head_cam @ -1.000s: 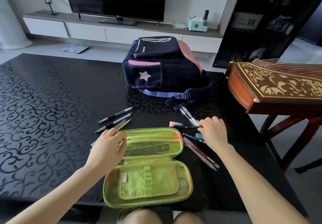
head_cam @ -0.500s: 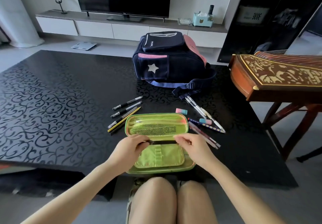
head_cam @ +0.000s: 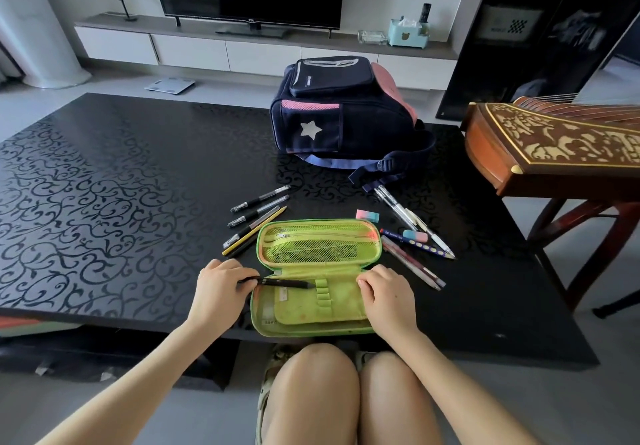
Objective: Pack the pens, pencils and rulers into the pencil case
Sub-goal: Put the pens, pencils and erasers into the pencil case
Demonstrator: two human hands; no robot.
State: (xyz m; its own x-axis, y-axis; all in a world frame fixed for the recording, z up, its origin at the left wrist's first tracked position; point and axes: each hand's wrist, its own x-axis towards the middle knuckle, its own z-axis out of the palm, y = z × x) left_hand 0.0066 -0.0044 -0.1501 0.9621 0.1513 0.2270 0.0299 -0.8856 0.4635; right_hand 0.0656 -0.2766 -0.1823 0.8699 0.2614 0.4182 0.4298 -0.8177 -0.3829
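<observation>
A green pencil case (head_cam: 313, 326) lies open at the near edge of the black table (head_cam: 104, 202). My left hand (head_cam: 220, 290) pinches a black pen (head_cam: 284, 283) and holds it across the case's lower half, its tip near the elastic loops. My right hand (head_cam: 388, 297) rests with curled fingers on the case's right edge. Several pens and a yellow pencil (head_cam: 254, 230) lie left of the case. More pens and pencils (head_cam: 412, 226) lie to its right with two erasers (head_cam: 367, 216).
A navy backpack (head_cam: 341, 115) stands on the table behind the pens. A carved wooden instrument (head_cam: 554, 146) on a stand juts in at the right. My knees (head_cam: 346, 392) sit below the table's front edge. A TV unit lines the far wall.
Both hands came from the loose pens to the case. The left hand now holds a black pen over the lower half; the right hand slid to the case's right edge. The camera pulled back.
</observation>
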